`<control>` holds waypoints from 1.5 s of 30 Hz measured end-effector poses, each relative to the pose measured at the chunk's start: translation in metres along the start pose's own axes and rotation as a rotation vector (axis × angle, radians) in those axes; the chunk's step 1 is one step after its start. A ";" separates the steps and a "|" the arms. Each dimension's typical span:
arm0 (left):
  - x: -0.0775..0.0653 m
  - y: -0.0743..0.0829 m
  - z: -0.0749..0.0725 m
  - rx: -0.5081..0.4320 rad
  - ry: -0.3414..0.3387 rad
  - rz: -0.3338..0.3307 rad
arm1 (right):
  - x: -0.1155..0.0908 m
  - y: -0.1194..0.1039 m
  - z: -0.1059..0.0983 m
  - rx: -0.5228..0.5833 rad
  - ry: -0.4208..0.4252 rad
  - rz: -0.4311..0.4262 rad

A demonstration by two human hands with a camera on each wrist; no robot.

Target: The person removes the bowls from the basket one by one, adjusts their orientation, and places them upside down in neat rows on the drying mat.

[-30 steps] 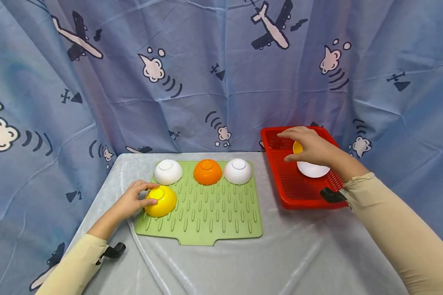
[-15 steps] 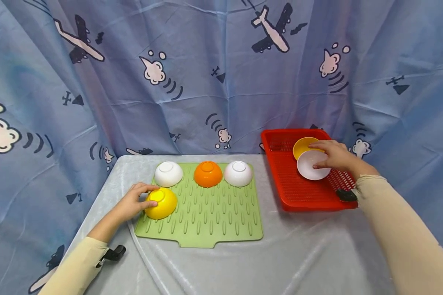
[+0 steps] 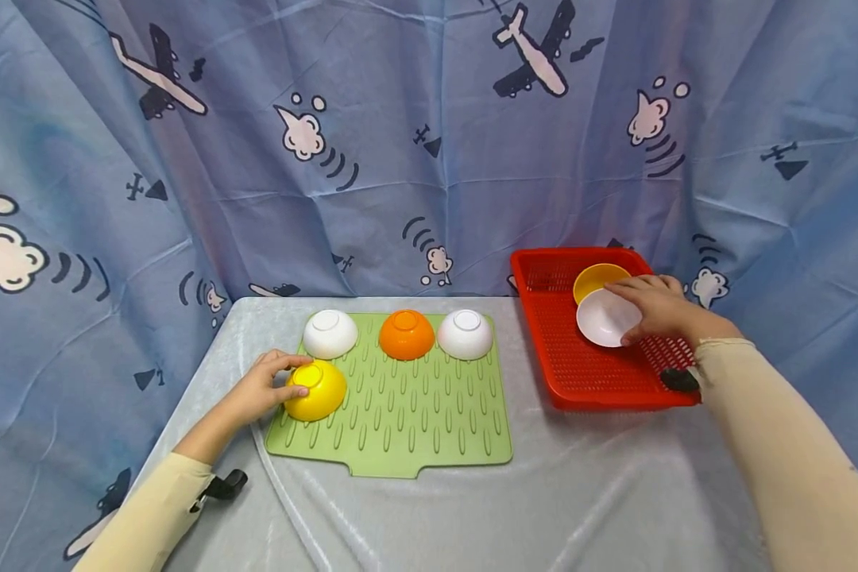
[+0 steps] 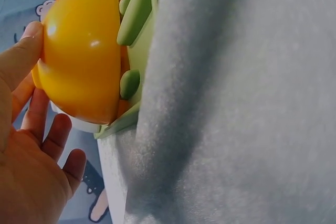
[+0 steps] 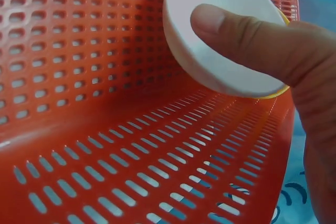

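On the green drying mat, a yellow bowl lies upside down near the left edge. My left hand holds it by thumb and fingers around its base; in the left wrist view the thumb presses the yellow bowl and the lower fingers stay free of it. Inside the red basket, a white bowl faces up. My right hand grips its right rim. From the right wrist, the thumb lies inside the white bowl; the other fingers are hidden behind it.
Along the mat's back edge are an upturned white bowl, an orange bowl and another white bowl. A yellow bowl sits behind the white one in the basket. A blue curtain hangs behind the table.
My right hand has moved down and right from over the basket onto the white bowl's right rim. My left hand remains on the yellow bowl.
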State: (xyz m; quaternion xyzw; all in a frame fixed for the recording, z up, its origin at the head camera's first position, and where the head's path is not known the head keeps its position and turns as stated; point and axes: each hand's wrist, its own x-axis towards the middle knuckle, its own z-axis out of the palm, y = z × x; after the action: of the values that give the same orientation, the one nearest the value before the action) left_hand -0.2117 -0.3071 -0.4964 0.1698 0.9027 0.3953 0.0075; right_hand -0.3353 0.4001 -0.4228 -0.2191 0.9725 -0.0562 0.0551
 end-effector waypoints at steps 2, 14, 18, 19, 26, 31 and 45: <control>0.000 0.000 0.000 -0.004 -0.002 -0.007 | 0.002 -0.001 0.000 -0.020 -0.004 -0.014; 0.000 -0.003 0.001 0.003 -0.001 -0.002 | 0.012 -0.005 0.008 -0.038 -0.012 -0.032; 0.001 -0.004 0.002 -0.001 0.002 0.003 | 0.011 -0.006 0.009 -0.044 0.010 -0.010; 0.001 -0.004 0.002 0.001 0.002 0.005 | 0.010 -0.005 0.009 -0.046 0.023 0.000; 0.001 -0.001 0.001 0.035 -0.004 -0.002 | -0.001 -0.020 -0.012 0.080 0.128 0.113; 0.000 0.006 -0.004 0.068 -0.022 -0.046 | -0.013 -0.046 -0.032 0.189 0.226 0.163; -0.003 0.012 -0.004 0.079 -0.035 -0.038 | -0.044 -0.157 -0.024 0.421 0.464 0.169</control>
State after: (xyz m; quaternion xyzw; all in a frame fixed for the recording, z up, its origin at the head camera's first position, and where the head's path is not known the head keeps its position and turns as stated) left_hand -0.2062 -0.3032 -0.4856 0.1595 0.9204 0.3561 0.0240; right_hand -0.2328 0.2803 -0.3745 -0.1027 0.9410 -0.2996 -0.1194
